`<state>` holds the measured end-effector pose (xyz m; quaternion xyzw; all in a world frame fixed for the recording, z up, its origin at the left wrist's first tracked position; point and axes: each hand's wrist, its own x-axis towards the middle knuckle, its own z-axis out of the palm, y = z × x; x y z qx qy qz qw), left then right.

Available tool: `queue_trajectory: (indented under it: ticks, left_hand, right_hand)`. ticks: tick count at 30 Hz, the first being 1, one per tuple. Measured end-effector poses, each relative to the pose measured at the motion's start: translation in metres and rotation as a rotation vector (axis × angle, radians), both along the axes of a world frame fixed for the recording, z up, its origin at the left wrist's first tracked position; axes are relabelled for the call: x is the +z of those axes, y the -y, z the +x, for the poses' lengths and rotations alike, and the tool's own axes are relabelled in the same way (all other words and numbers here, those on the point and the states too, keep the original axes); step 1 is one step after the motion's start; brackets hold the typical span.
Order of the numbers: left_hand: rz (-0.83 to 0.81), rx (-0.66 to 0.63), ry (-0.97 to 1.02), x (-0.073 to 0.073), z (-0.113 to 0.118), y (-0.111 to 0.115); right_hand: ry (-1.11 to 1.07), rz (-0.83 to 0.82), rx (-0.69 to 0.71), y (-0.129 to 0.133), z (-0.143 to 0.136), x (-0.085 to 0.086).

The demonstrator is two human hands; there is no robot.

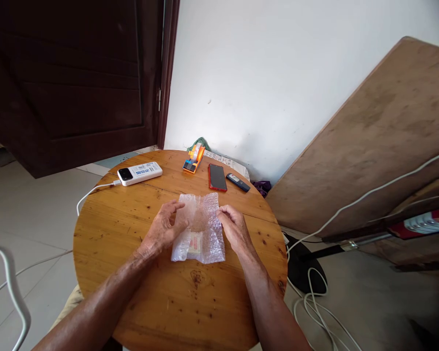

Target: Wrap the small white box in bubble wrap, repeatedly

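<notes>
Bubble wrap (209, 224) lies on the bench (113, 224) just below frame centre, between both hands, long axis running up-frame; left hand (164, 226) loosely spread over its left side, right hand (236, 228) pinching its right edge.

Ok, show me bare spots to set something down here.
On the round wooden table, bare patches lie between the power bank and left forearm, and between that and right forearm, nearer than the bubble wrap. The far side is crowded: tape dispenser, red-edged smartphone, dark blue handheld device.
</notes>
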<state>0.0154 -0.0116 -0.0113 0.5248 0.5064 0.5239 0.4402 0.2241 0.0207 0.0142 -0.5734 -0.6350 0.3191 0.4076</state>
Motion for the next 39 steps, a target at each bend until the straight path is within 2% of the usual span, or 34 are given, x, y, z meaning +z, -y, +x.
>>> queue_trajectory:
  ticks: [2,5,15,19,24,29,39]
  left_hand:
    - [0.053,0.083,-0.128,0.0,0.0,0.001]
    - [0.024,0.116,-0.242,0.003,-0.001,0.003]
    - [-0.058,0.009,-0.426,0.011,-0.005,0.005]
    - [-0.121,-0.047,-0.328,0.012,-0.009,0.003]
    - [-0.185,0.03,-0.132,0.009,-0.012,-0.002]
    - [-0.158,0.131,-0.084,0.004,-0.014,-0.006]
    - [-0.146,0.181,-0.113,0.0,-0.016,-0.011]
  right_hand:
    - [0.001,-0.002,-0.004,-0.001,0.001,-0.001]
    - [-0.001,0.002,-0.002,-0.002,0.002,-0.003]
    - [0.036,0.001,-0.055,-0.007,0.01,-0.005]
    - [0.048,-0.003,-0.066,-0.011,0.017,-0.008]
    - [0.115,-0.069,-0.056,-0.015,0.027,-0.009]
    - [0.264,-0.087,-0.067,-0.014,0.033,-0.004]
    - [0.451,-0.105,-0.099,-0.014,0.034,0.003]
